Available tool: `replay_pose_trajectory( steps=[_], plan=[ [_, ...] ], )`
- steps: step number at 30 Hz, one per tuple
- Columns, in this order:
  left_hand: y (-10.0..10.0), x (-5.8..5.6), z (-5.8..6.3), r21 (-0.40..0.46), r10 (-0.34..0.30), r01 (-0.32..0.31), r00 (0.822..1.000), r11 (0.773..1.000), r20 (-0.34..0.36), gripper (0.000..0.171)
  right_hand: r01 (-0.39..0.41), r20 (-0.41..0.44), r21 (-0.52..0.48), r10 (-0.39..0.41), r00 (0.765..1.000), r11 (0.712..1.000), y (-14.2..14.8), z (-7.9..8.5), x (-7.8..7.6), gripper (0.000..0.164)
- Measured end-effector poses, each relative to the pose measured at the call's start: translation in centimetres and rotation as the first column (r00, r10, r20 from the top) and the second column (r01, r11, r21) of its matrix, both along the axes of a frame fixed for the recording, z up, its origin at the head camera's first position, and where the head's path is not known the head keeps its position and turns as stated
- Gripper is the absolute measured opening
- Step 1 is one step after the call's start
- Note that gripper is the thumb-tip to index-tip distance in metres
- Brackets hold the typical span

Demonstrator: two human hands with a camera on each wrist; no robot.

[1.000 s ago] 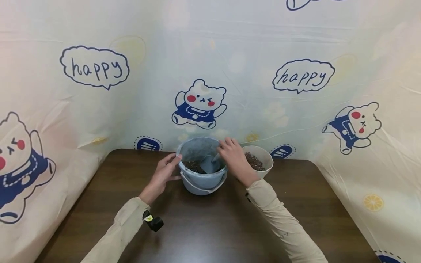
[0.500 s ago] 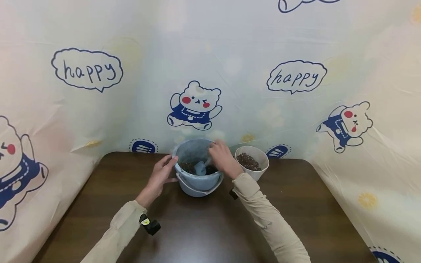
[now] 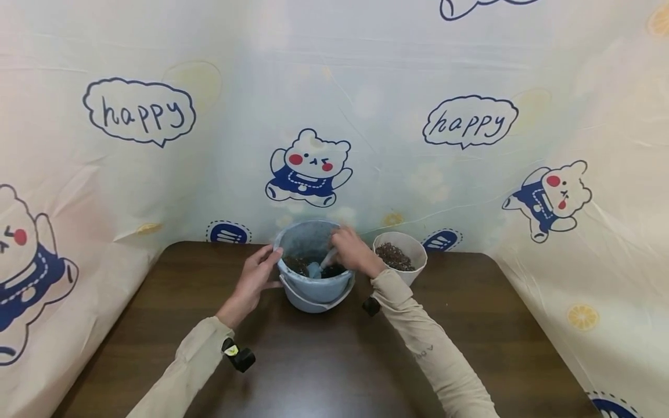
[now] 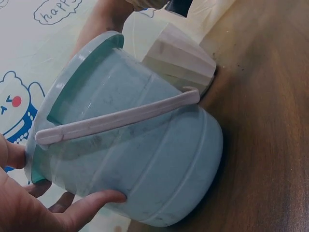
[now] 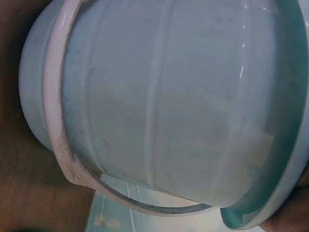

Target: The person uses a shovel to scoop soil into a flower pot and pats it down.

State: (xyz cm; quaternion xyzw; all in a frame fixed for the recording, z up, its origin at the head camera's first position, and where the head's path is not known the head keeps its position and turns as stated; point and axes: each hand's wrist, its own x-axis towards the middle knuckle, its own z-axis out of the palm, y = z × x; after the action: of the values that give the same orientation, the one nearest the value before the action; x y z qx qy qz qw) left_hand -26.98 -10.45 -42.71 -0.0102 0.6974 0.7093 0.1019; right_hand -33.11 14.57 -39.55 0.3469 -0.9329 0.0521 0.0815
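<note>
Centrally placed pale blue, round plastic bucket [image 3: 316, 292]: it stands near the far edge of the dark brown, wood-grain table [image 3: 303, 360], mouth up, with dark, crumbly soil [image 3: 298, 266] inside.
Bucket's pale, curved carrying handle [image 4: 120, 118]: it hangs down against the outer wall, on the side nearest the person.
Left hand [image 3: 254, 273]: it grips the bucket at its left side; one digit bends onto the rim, and another lies along the outer wall below.
Right hand [image 3: 352, 249]: its fingers are curled around the handle of the small blue scoop, at the right side of the bucket's mouth; in the right wrist view just a sliver of this hand shows, beyond the rim.
Small blue scoop [image 3: 314, 270]: it slants down into the bucket, its blade among the soil.
White, faceted pot [image 3: 410, 277]: it stands on the table to the right of the bucket, near it and partly behind the right wrist, holding brown, coarse-grained soil mix [image 3: 394, 256].
Long beige sleeves [image 3: 201, 342]: they cover both forearms, and a small black device [image 3: 241, 357] sits at the left wrist.
Pale, printed cloth [image 3: 392, 58]: it hangs behind the table, showing white bears in blue clothes and speech bubbles reading "happy".
</note>
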Motion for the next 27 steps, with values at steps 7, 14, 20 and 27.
replay_pose_trajectory(
  steps=[7,14,20,27],
  plan=[
    [0.0,-0.1,-0.3,-0.004,0.001,-0.001,1.0,1.0,0.004,0.062,-0.045,0.062,-0.057,0.048,0.997,0.997,0.5,0.2,-0.3,0.024],
    [0.3,-0.3,-0.4,0.016,0.025,-0.025,1.0,1.0,-0.012,0.061,-0.094,0.081,-0.135,0.105,0.991,0.986,1.3,1.1,-0.7,0.024],
    [0.4,-0.2,-0.4,0.026,0.038,-0.038,0.999,0.999,-0.002,0.059,-0.041,0.08,-0.124,0.051,0.996,0.991,2.4,1.8,-0.4,0.024],
    [0.4,-0.2,-0.4,0.011,0.043,-0.043,0.999,0.999,-0.001,0.061,-0.001,0.085,-0.192,0.018,0.996,0.981,3.2,1.7,-0.1,0.028]
  ],
)
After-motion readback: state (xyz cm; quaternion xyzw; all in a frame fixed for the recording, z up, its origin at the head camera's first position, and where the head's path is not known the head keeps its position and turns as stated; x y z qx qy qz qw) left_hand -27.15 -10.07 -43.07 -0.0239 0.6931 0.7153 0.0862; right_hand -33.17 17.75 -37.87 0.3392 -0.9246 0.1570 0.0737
